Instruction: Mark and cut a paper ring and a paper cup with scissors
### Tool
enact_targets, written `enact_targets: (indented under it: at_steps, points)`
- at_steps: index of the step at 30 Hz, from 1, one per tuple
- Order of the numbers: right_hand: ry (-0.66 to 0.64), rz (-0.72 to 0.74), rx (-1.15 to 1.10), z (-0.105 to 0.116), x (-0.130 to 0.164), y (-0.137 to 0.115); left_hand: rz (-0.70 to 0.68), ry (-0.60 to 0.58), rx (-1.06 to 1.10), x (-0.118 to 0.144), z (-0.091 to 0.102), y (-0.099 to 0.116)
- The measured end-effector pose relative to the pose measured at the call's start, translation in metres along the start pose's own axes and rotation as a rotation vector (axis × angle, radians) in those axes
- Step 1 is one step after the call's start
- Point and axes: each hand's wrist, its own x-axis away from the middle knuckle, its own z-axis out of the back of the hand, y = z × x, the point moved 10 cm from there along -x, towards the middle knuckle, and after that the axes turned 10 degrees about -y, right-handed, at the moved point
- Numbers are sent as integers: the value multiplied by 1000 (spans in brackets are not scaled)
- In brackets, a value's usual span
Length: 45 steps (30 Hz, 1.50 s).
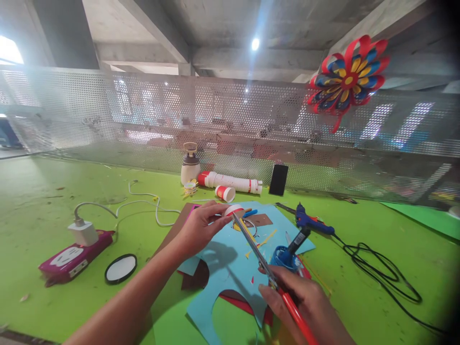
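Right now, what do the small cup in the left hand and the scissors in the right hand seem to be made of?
The cup looks like matte paper: a thin rolled white rim with a printed red band. The scissors seem to have bare metal blades, grey with a dull shine, and glossy red handles, probably plastic. The blue sheet below looks like matte craft paper, with cleanly cut edges.

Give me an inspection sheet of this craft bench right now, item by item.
Surface: green table, covered with paper scraps at centre.
Job's things: paper cup in the left hand; red-handled scissors in the right hand, tips at the cup; blue paper sheet beneath.
Clutter: cup stack, round mirror, dark phone, bottle.
Grippers: both hands closed on their things.
Cables: glue gun with black cord; white charger cable from power strip.
Surroundings: perforated metal screen, paper flower hung up.
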Motion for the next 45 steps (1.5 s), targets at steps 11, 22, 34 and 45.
enact_targets:
  at_steps: [11, 22, 34, 45]
  points:
    - [-3, 29, -64, 0, 0, -1, -7, -10, 26, -1, 0, 2]
    - [36, 63, -21, 2, 1, 1, 11, 0, 33, 0, 0, -3]
    - [11, 30, -81, -1, 1, 5, 12, 26, 62, -2, 1, -1]
    - [92, 33, 15, 0, 3, 4, 18, 19, 55, -2, -2, -3]
